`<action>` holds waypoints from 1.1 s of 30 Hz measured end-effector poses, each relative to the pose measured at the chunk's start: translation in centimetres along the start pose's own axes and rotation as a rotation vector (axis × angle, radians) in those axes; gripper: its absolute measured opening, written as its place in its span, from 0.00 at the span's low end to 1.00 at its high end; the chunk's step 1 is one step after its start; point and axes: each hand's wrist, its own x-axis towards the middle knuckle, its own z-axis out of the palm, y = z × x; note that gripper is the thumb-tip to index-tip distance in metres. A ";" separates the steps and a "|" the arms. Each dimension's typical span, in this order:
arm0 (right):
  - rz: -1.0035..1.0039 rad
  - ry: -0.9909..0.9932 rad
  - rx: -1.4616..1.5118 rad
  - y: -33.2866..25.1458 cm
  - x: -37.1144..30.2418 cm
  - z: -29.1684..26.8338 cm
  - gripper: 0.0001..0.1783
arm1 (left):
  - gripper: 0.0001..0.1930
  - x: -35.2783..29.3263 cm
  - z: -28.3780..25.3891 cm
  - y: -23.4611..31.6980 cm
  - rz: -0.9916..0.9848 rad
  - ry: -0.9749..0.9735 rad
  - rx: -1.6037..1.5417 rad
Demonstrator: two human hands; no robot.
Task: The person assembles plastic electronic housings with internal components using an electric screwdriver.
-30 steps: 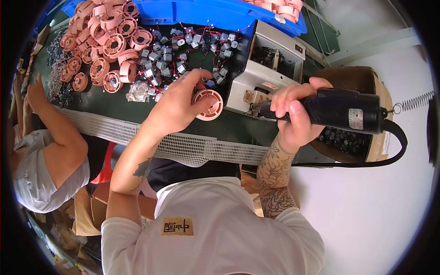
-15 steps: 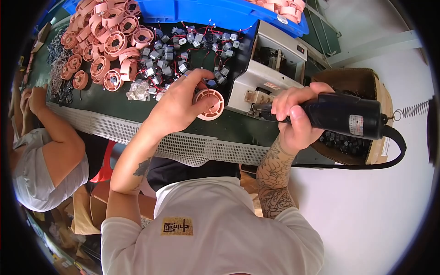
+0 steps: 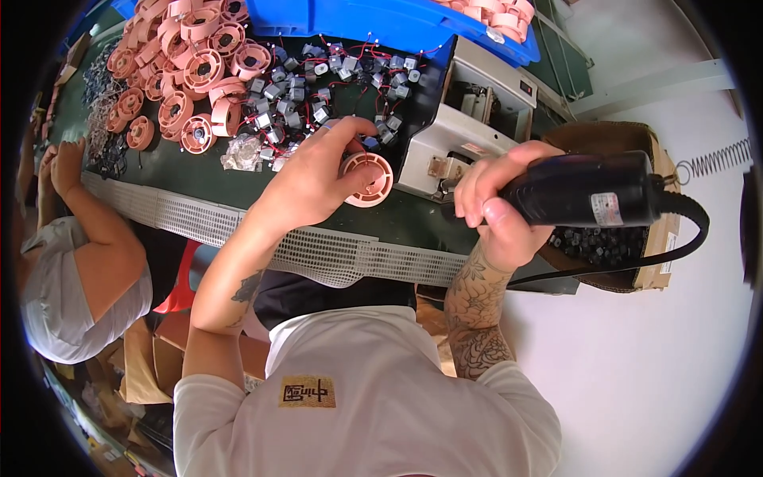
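My left hand (image 3: 322,175) is closed on a round pink plastic housing (image 3: 380,168), its thumb reaching over the open face. Wrapped in my right hand (image 3: 509,203) is a black electric screwdriver (image 3: 584,189), lying nearly level with its front end pointing left. That front end is close to a metal screw feeder machine (image 3: 425,168), just below its front outlet; I cannot tell whether they touch. Small grey motors with red and black wires (image 3: 290,99) lie loosely beyond my left hand. A crumpled clear plastic bag (image 3: 241,153) rests near my left wrist.
More pink housings (image 3: 176,111) are heaped at the back left. Behind stands a blue bin (image 3: 334,17). A cardboard box (image 3: 656,266) of small dark parts sits at right, under the screwdriver's cable and coiled spring (image 3: 719,159). At far left, a co-worker's arm (image 3: 107,219) reaches over the table.
The screwdriver's front end has dropped away from the feeder's outlet toward me, and its body has shifted slightly left. My left hand keeps hold of the pink housing, almost still.
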 end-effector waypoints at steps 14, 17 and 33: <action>-0.085 -0.108 -0.101 1.8 2.4 3.9 0.31 | 0.19 -0.1 -0.4 1.1 0.004 -0.030 0.019; -0.082 -0.091 -0.137 2.5 2.2 4.1 0.30 | 0.18 -0.1 -0.1 0.7 0.028 -0.010 0.013; -0.143 -0.147 -0.216 3.7 2.0 4.7 0.27 | 0.17 -1.5 1.0 -0.2 0.096 0.222 0.061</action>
